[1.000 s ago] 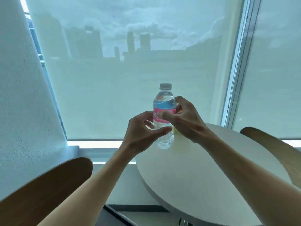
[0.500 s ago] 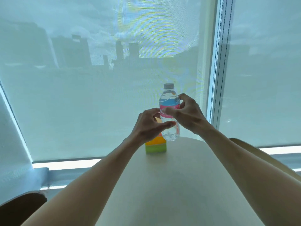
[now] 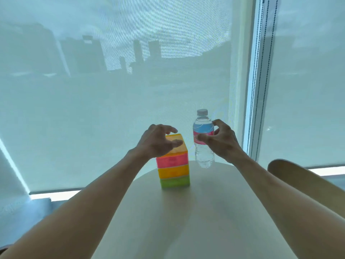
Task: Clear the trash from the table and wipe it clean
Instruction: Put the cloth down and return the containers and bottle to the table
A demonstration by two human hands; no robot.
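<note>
A clear water bottle (image 3: 203, 127) with a grey cap and a blue and pink label stands upright at the far edge of the round pale table (image 3: 196, 221). My right hand (image 3: 222, 143) holds it around the label, thumb in front and fingers curled behind. Left of the bottle stands a stack of bright pink, orange and green boxes (image 3: 173, 171). My left hand (image 3: 156, 143) hovers over the stack's top with fingers spread and holds nothing. Whether it touches the stack I cannot tell.
A window with a translucent roller blind (image 3: 130, 90) fills the view behind the table, with a bead chain (image 3: 252, 109) hanging at the right. The curved wooden back of a chair (image 3: 298, 176) rises at the right of the table.
My left hand has let go of the bottle and moved left over the coloured stack. The bottle has shifted right in my right hand and come down to the table's far edge. The view has swung left.
</note>
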